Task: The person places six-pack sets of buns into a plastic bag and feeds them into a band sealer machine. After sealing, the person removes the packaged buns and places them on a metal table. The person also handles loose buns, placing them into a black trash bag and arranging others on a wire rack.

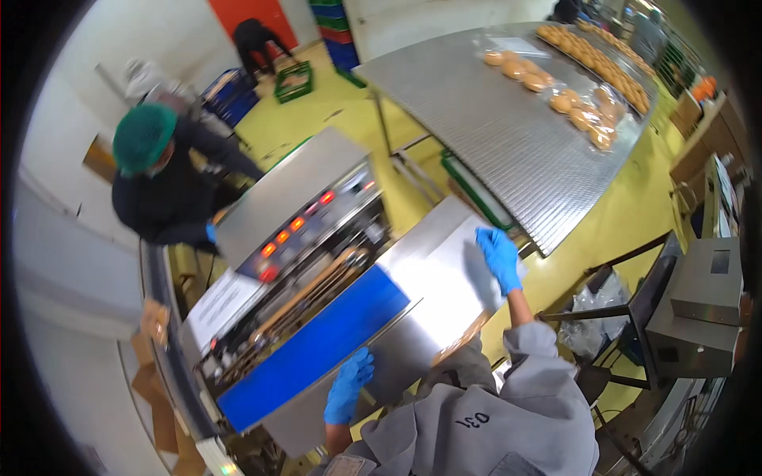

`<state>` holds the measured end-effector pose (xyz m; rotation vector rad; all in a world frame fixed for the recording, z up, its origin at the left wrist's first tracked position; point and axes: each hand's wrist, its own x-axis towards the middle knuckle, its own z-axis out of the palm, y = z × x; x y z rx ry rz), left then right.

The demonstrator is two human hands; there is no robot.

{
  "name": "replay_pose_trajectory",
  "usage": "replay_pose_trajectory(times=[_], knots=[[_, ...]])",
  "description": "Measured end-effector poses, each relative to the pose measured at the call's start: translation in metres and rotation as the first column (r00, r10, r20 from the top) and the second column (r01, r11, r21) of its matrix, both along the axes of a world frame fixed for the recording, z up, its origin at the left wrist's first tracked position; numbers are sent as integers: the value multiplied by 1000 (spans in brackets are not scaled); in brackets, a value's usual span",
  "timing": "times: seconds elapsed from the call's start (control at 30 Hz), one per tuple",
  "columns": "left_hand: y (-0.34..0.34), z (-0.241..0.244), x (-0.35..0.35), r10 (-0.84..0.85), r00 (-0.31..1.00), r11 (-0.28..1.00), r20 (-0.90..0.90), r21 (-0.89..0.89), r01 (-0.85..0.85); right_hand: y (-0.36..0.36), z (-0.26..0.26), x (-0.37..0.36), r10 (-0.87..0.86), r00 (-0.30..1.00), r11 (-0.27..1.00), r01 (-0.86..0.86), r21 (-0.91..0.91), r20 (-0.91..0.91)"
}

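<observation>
My left hand [350,387], in a blue glove, is by the front edge of the blue conveyor belt [321,345], over a bare metal plate [393,351]. Its fingers are curled, and no held thing shows. Farther right, my right hand [500,259], also gloved, is at the far right edge of a bright, pale sheet-like surface [446,279]. Glare hides whether this is metal or a stack of plastic film; its near edge looks orange-brown. Those fingers bend downward with their tips hidden. Behind the belt stands a packaging machine [297,238] with lit red and orange displays.
Bagged buns [583,113] and a tray of buns [595,65] lie on a large metal table [440,101]. Across the machine stands a co-worker [166,178] in a green hair net. A dark chair frame [646,309] holding clear plastic is at right. Farther back, another person bends over a green crate [293,83].
</observation>
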<state>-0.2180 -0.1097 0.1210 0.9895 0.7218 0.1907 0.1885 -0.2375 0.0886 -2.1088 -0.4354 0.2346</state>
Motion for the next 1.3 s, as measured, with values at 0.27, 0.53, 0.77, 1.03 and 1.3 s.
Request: replay_pose_trajectory(times=[0.27, 0.53, 0.77, 1.03, 1.3], knots=[[-40, -20, 197, 374, 928, 727, 10, -624, -286, -75, -23, 369, -7, 834, 811, 327, -485, 551], [-58, -21, 264, 251, 955, 939, -159, -200, -280, -122, 21, 604, -84, 771, 630, 532, -566, 631], [-47, -20, 310, 316, 933, 847, -171, -392, -358, -131, 11, 591, -92, 875, 675, 406, -616, 475], [-44, -46, 428, 105, 985, 994, -135, 42, -101, -101, 33, 369, -38, 893, 734, 329, -594, 448], [-60, -93, 493, 349, 926, 873, 146, -410, -265, -58, 78, 222, 234, 934, 898, -102, -427, 269]])
